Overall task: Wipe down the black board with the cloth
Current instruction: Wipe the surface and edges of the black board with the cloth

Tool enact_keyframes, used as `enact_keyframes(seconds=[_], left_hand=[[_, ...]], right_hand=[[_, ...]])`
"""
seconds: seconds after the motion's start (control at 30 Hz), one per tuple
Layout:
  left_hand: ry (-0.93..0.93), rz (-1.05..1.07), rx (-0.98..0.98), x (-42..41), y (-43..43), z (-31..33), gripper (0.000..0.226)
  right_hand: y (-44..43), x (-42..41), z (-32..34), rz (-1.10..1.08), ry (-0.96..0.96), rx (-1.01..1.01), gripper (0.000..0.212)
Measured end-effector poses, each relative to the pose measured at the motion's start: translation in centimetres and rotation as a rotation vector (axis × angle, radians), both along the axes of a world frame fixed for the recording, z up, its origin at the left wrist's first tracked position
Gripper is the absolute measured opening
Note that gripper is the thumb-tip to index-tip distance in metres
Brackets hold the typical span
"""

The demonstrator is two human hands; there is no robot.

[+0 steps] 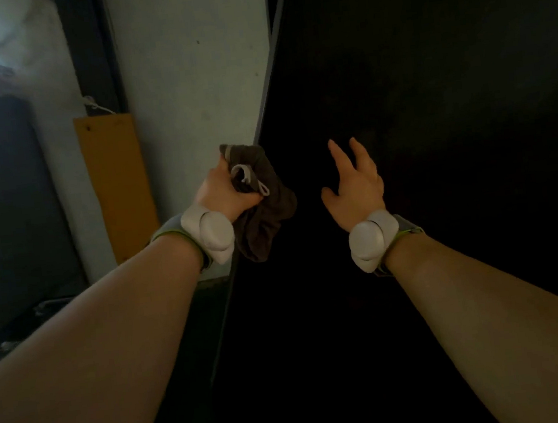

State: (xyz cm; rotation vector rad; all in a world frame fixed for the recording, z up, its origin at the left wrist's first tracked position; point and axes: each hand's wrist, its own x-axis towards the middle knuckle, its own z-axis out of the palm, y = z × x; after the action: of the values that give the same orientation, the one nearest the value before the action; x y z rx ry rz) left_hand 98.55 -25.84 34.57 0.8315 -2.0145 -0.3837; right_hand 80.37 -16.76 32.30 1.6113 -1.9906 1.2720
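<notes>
Gripping cloth point(271, 219) bunched in my left hand point(224, 193), judged it soft, light; right hand point(354, 186) hovered open near black board point(428, 75)

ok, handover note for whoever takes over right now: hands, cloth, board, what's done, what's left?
Left hand: grips the bunched brown cloth, held up at the board's left edge.
Right hand: open, fingers spread, holds nothing, in front of the board. Contact cannot be told.
Board: fills the right of the view, very dark.
Done: cloth is in hand. No wiped area can be made out in this light.
Left: likely the whole wipe. Press the cloth to the board and work across from the left edge.
</notes>
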Motion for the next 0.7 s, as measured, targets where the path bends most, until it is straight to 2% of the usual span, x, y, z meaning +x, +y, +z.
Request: enact_keyframes(seconds=[0.13,0.3,0.53,0.63,0.7], left_hand=[[-0.007,-0.032,0.024,0.7,0.2,-1.5,0.073],[-0.026,-0.039,0.064,1.5,0.9,-3.7,0.085],[-0.133,0.081,0.205,3.3,0.8,-8.1,0.084],[-0.171,0.051,0.215,3.6,1.6,-7.3,0.076],[-0.100,0.022,0.167,3.6,2.4,-5.8,0.058]], right_hand=[[0.0,0.2,-0.6,0.015,-0.001,0.004,0.073],[0.0,0.6,-1.5,0.027,-0.011,0.030,0.073],[-0.2,1.4,-3.0,0.035,0.000,0.057,0.072],[-0.1,1.6,-3.4,0.051,-0.015,0.081,0.073],[0.0,1.7,-3.4,0.045,-0.011,0.074,0.073]])
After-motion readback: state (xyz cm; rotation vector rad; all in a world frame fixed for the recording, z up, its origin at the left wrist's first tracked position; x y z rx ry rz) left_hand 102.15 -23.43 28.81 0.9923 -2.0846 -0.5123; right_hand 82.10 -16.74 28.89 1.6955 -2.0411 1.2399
